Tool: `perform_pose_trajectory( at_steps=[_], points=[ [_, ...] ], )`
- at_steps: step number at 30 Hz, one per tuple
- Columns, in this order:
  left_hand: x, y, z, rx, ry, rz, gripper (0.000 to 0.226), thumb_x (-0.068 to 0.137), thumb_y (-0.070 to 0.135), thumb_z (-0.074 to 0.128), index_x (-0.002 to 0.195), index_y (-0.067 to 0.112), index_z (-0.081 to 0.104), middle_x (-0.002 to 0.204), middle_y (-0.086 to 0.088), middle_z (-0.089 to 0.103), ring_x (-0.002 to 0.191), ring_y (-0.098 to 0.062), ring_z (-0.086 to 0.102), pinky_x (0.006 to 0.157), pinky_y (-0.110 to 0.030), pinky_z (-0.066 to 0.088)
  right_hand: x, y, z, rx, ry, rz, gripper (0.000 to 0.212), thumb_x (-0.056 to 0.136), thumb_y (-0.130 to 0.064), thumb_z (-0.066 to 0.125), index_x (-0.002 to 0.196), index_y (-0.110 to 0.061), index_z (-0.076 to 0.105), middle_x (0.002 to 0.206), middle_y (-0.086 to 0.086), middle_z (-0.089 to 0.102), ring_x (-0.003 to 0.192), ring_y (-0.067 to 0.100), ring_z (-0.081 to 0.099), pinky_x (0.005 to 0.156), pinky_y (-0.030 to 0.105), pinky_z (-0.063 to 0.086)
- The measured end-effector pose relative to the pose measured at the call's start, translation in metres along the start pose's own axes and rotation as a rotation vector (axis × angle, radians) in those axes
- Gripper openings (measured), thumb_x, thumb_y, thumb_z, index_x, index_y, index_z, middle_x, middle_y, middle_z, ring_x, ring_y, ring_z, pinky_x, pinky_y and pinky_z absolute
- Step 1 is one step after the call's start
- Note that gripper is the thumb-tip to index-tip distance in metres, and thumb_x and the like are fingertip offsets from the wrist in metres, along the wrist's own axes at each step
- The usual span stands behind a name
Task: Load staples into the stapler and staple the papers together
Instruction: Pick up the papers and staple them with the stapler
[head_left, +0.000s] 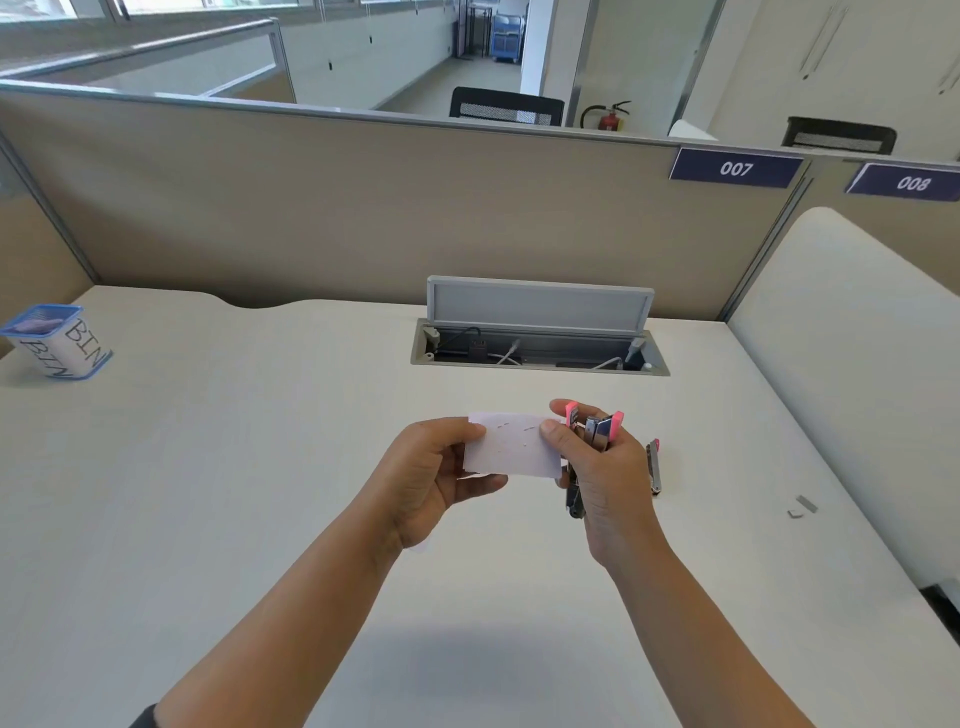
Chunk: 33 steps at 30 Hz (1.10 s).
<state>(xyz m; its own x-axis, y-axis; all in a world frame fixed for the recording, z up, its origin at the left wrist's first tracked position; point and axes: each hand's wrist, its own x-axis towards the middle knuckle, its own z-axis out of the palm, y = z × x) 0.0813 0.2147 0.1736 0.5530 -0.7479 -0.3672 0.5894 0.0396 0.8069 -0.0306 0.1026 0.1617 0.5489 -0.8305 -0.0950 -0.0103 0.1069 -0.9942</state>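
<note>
My left hand (431, 473) pinches the left edge of a small white stack of papers (511, 447), held up above the desk (260, 467). Several staples show near the paper's top edge. My right hand (602, 473) grips a pink and metal stapler (597, 431), its jaws upward at the paper's right edge, with the thumb on the paper's top right corner. A separate metal part with a pink tip (654, 467) lies on the desk just right of my right hand. Loose staple strips (802, 506) lie further right.
A blue-rimmed cup marked BIN (60, 340) stands at the far left of the desk. An open cable tray (537, 343) with a raised lid sits at the back centre. Beige partitions enclose the desk behind and to the right.
</note>
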Motion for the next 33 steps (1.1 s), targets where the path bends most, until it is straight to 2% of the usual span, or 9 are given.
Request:
perform_pose_trajectory(
  at_steps=[4, 7, 12, 15, 17, 20, 23, 28, 33],
  points=[
    [0.002, -0.006, -0.008, 0.149, -0.012, 0.004, 0.008, 0.085, 0.0, 0.058, 0.083, 0.002, 0.065, 0.069, -0.012, 0.071, 0.064, -0.024, 0.072, 0.05, -0.022, 0.055, 0.002, 0.005, -0.001, 0.014, 0.0, 0.007, 0.011, 0.08, -0.019, 0.068, 0.078, -0.03, 0.069, 0.057, -0.019, 0.066, 0.045, 0.001, 0.056, 0.04, 0.019, 0.037],
    [0.007, -0.014, -0.016, 0.198, 0.073, 0.014, 0.012, 0.084, 0.004, 0.063, 0.072, 0.005, 0.063, 0.062, -0.009, 0.071, 0.064, -0.022, 0.073, 0.048, -0.02, 0.054, 0.006, 0.015, -0.003, 0.038, -0.007, 0.087, 0.005, 0.08, -0.024, 0.07, 0.083, -0.027, 0.068, 0.06, -0.012, 0.068, 0.047, 0.005, 0.054, 0.04, 0.022, 0.035],
    [0.018, -0.03, -0.03, 0.171, 0.198, -0.011, 0.005, 0.086, 0.0, 0.06, 0.081, -0.001, 0.063, 0.065, -0.01, 0.073, 0.062, -0.02, 0.073, 0.05, -0.02, 0.055, 0.017, 0.055, -0.02, 0.313, 0.044, 0.577, 0.02, 0.092, -0.034, 0.052, 0.092, -0.014, 0.054, 0.078, 0.005, 0.059, 0.066, 0.017, 0.055, 0.057, 0.025, 0.04],
    [0.025, -0.041, -0.035, 0.174, 0.23, -0.039, 0.007, 0.087, -0.003, 0.056, 0.085, -0.003, 0.062, 0.074, -0.014, 0.072, 0.063, -0.02, 0.073, 0.051, -0.021, 0.056, 0.019, 0.077, -0.033, 0.495, 0.094, 0.799, 0.005, 0.095, -0.018, 0.043, 0.097, -0.015, 0.047, 0.076, 0.012, 0.054, 0.064, 0.024, 0.053, 0.058, 0.03, 0.04],
    [0.029, -0.048, -0.037, 0.19, 0.231, -0.062, 0.01, 0.088, -0.004, 0.053, 0.087, -0.003, 0.062, 0.081, -0.017, 0.071, 0.065, -0.02, 0.074, 0.052, -0.021, 0.057, 0.023, 0.088, -0.04, 0.477, 0.081, 0.834, 0.014, 0.093, -0.005, 0.043, 0.088, -0.016, 0.05, 0.072, 0.012, 0.056, 0.062, 0.024, 0.056, 0.059, 0.031, 0.043],
    [0.033, -0.056, -0.038, 0.186, 0.232, -0.095, 0.013, 0.089, -0.008, 0.049, 0.092, -0.005, 0.061, 0.086, -0.019, 0.069, 0.064, -0.019, 0.073, 0.053, -0.02, 0.057, 0.03, 0.098, -0.047, 0.326, -0.011, 0.801, 0.012, 0.089, 0.004, 0.049, 0.083, -0.005, 0.054, 0.067, 0.013, 0.061, 0.058, 0.021, 0.06, 0.055, 0.029, 0.049],
    [0.036, -0.063, -0.037, 0.176, 0.237, -0.107, 0.014, 0.088, -0.009, 0.048, 0.094, -0.005, 0.061, 0.087, -0.02, 0.069, 0.065, -0.019, 0.074, 0.054, -0.02, 0.057, 0.043, 0.11, -0.056, 0.064, -0.065, 0.661, 0.008, 0.085, 0.001, 0.058, 0.078, -0.001, 0.059, 0.065, 0.012, 0.061, 0.059, 0.022, 0.055, 0.055, 0.031, 0.046],
    [0.041, -0.069, -0.031, 0.158, 0.245, -0.111, 0.014, 0.087, -0.008, 0.05, 0.094, -0.002, 0.061, 0.086, -0.019, 0.071, 0.069, -0.022, 0.074, 0.055, -0.021, 0.057, 0.076, 0.127, -0.071, -0.525, -0.007, 0.416, 0.018, 0.077, -0.011, 0.067, 0.068, -0.009, 0.052, 0.064, 0.005, 0.049, 0.061, 0.022, 0.046, 0.057, 0.028, 0.038],
    [0.046, -0.072, -0.026, 0.156, 0.268, -0.113, 0.014, 0.087, -0.007, 0.051, 0.097, -0.003, 0.06, 0.086, -0.02, 0.071, 0.07, -0.023, 0.074, 0.055, -0.021, 0.057, 0.109, 0.141, -0.069, -0.958, -0.011, 0.228, 0.015, 0.077, -0.015, 0.059, 0.084, -0.002, 0.054, 0.082, 0.011, 0.058, 0.071, 0.028, 0.053, 0.061, 0.03, 0.041]
  ],
)
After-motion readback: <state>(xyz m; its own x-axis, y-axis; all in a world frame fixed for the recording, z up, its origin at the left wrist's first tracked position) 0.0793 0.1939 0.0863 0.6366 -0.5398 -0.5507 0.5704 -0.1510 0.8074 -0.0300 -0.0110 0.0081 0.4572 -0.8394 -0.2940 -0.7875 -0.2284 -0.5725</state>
